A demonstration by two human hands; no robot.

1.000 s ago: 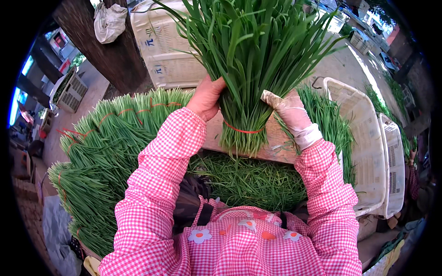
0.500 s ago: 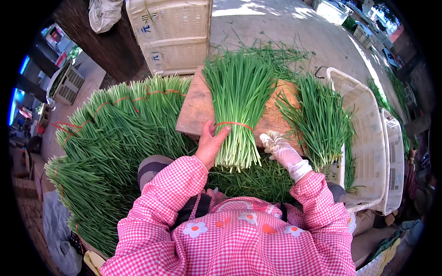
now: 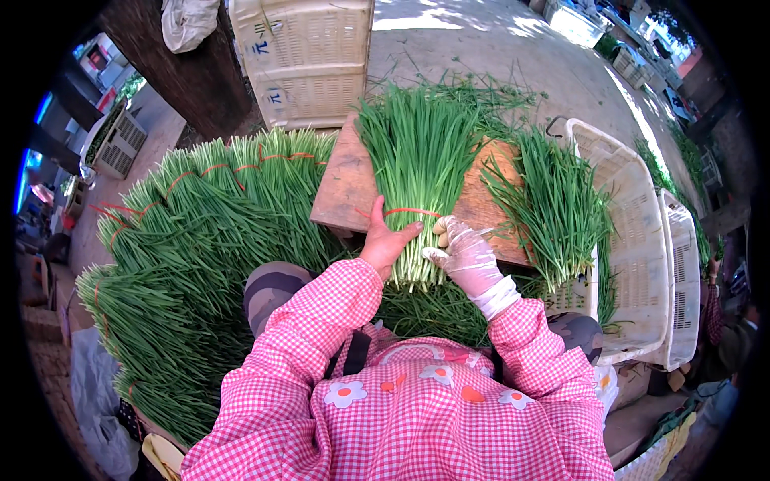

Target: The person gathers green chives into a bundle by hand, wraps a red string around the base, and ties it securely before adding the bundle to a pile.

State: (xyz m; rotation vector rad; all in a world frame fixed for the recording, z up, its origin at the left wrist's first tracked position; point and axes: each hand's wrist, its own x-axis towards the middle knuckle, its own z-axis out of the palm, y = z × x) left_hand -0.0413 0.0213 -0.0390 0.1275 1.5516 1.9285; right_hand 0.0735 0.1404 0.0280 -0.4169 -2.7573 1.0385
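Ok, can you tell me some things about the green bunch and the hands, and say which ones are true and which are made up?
1. The bunch of green chives lies on a wooden board. True.
2. A blue band is tied round the bunch. False: the band is red.
3. The right hand wears a pale glove. True.
4. The left hand wears a glove too. False: it is bare, resting against the bunch near its cut ends.
5. A big pile of tied green bunches lies on the person's left. True.
6. The white plastic crates on the right are black. False: they are white.
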